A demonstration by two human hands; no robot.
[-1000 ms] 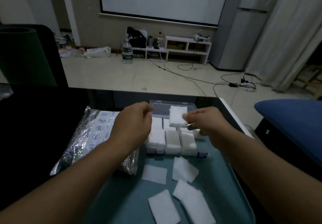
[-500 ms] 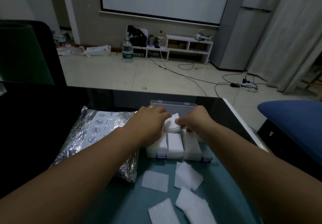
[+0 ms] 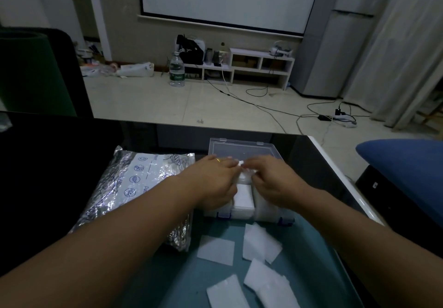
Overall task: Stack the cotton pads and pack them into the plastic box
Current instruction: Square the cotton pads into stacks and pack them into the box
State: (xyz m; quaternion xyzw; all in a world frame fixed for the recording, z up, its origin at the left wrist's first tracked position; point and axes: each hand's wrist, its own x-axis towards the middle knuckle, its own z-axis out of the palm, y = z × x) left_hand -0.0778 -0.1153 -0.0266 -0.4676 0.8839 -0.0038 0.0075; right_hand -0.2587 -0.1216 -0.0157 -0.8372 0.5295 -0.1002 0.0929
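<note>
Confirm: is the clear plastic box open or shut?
Open. The clear plastic box has its lid swung back behind it, and white cotton pad stacks show inside.

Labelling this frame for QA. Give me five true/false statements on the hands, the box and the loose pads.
1. Both hands, left hand and right hand, are over the plastic box. True.
2. The box's lid is closed over the pads. False: it stands open behind the box.
3. Loose cotton pads lie on the table in front of the box. True.
4. The foil bag lies right of the box. False: it lies to its left.
5. The left hand wears a ring. True.
</note>
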